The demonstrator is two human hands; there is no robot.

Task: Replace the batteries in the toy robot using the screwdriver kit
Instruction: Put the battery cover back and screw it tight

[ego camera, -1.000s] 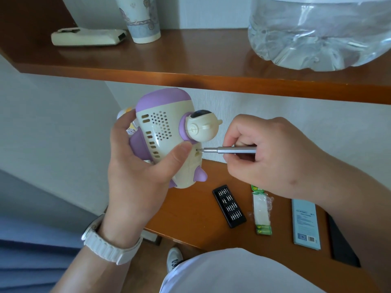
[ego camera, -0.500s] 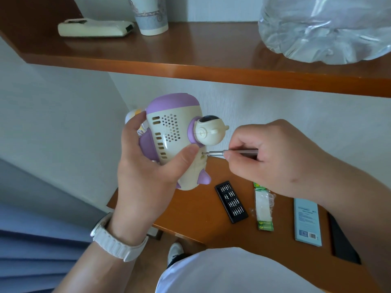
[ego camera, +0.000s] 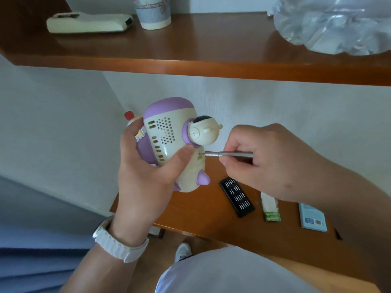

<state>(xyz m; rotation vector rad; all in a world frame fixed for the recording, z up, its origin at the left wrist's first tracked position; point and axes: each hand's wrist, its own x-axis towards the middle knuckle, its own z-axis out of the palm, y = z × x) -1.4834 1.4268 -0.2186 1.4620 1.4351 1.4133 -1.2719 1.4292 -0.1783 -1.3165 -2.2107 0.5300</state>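
A wooden shelf (ego camera: 190, 58) crosses the top of the frame, a lower wooden table (ego camera: 203, 216) sits at centre right. At mid-frame, held up above the table's left end, the toy robot (ego camera: 171, 142) lies wrapped in the left hand (ego camera: 146, 176), thumb pressed on its cream shell. The right hand (ego camera: 266, 163) pinches a slim metal screwdriver (ego camera: 227, 153), tip touching the robot's side. On the table lie a black bit case (ego camera: 237, 196), a battery pack (ego camera: 270, 208) and a blue box (ego camera: 312, 217).
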